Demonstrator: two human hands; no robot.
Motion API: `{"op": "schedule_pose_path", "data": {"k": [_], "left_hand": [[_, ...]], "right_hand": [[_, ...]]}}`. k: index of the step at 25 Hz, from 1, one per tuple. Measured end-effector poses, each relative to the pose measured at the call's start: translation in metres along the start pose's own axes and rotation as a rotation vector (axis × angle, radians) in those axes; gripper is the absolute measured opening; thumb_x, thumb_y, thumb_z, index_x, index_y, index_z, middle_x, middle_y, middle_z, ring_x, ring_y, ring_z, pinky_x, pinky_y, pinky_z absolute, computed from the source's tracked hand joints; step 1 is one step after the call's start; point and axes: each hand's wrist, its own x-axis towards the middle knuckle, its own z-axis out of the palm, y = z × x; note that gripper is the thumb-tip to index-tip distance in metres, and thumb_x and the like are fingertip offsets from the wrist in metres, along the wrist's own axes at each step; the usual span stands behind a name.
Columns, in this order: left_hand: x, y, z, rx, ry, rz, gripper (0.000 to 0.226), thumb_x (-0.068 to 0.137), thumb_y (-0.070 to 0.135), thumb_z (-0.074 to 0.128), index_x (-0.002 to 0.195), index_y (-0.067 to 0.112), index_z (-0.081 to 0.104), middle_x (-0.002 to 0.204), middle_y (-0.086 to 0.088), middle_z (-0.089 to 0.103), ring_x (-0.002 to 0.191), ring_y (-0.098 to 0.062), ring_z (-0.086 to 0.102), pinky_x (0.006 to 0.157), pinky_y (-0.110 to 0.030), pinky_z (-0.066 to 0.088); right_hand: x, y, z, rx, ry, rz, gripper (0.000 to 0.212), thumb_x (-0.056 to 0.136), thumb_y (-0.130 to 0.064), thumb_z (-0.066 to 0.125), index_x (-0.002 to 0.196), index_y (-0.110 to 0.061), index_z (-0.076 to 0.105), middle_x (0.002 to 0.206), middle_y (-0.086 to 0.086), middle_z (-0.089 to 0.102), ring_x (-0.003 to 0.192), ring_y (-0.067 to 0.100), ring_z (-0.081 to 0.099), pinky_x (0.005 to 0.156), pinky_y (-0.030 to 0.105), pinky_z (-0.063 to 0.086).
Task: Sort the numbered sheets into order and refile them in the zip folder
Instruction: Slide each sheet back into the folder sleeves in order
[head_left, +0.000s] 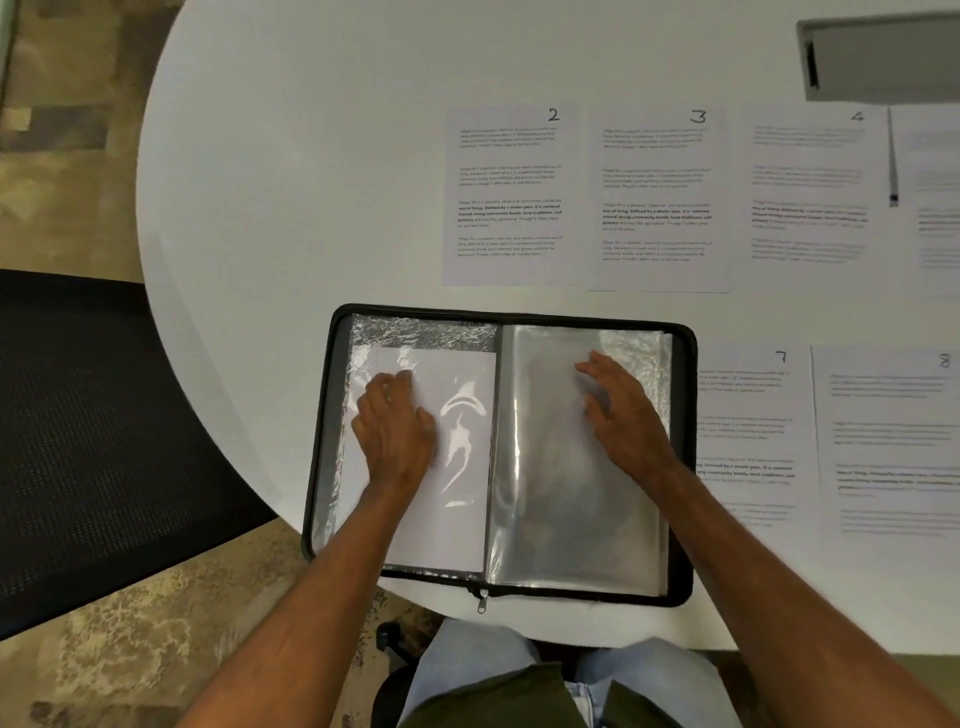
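The black zip folder (687, 467) lies open at the table's near edge. Its left clear sleeve holds a white sheet (462, 519), blank side up, partly slid in. My left hand (395, 426) rests flat on that sheet, fingers together. On the right lies a stack of empty clear sleeves (561, 493), and my right hand (621, 410) lies on it with fingers spread. Beyond the folder lie sheets numbered 2 (511, 197), 3 (657, 202) and 4 (810, 192). To the folder's right lie sheets 7 (753, 431) and 8 (888, 441).
Another printed sheet (935, 192) is cut off at the right edge, with a pen (892, 156) lying beside it. A grey cable box (883, 57) is set in the white table (291, 182) at the far right. A black mesh chair (88, 441) stands to the left.
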Motion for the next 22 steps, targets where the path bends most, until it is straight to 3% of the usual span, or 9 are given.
{"op": "schedule_pose_path", "data": {"k": [6,11,17,22], "left_hand": [[0.038,0.060,0.001,-0.103,0.020,0.122,0.047,0.087,0.016,0.062,0.133,0.018,0.053,0.139,-0.011,0.047,0.124,-0.033,0.047,0.099,-0.049,0.040],[0.094,0.092,-0.009,-0.156,0.069,0.190,0.054,0.093,0.022,0.062,0.145,0.014,0.049,0.145,-0.013,0.046,0.129,-0.033,0.045,0.106,-0.051,0.040],[0.155,0.116,-0.014,-0.227,0.007,0.157,0.061,0.097,0.031,0.061,0.150,0.011,0.038,0.149,-0.012,0.043,0.135,-0.032,0.041,0.109,-0.050,0.038],[0.187,0.129,-0.008,-0.171,0.021,0.114,0.065,0.095,0.042,0.063,0.146,0.011,0.038,0.147,-0.012,0.040,0.132,-0.033,0.039,0.106,-0.052,0.038]], "right_hand": [[0.029,-0.005,-0.022,0.093,0.054,0.032,0.047,0.104,-0.011,0.054,0.147,-0.029,0.049,0.160,-0.006,0.039,0.147,0.006,0.033,0.117,0.015,0.023],[0.076,-0.027,-0.027,0.099,0.134,0.020,0.047,0.104,-0.011,0.054,0.149,-0.021,0.048,0.158,-0.004,0.042,0.141,0.000,0.033,0.109,-0.001,0.018],[0.144,-0.042,-0.018,-0.057,0.167,0.021,0.058,0.103,-0.025,0.057,0.157,-0.015,0.038,0.165,0.003,0.034,0.153,0.019,0.027,0.125,0.035,0.024],[0.190,-0.052,-0.003,-0.329,0.078,-0.050,0.080,0.104,-0.044,0.053,0.163,-0.007,0.014,0.171,0.012,0.009,0.159,0.025,0.006,0.129,0.039,0.007]]}}
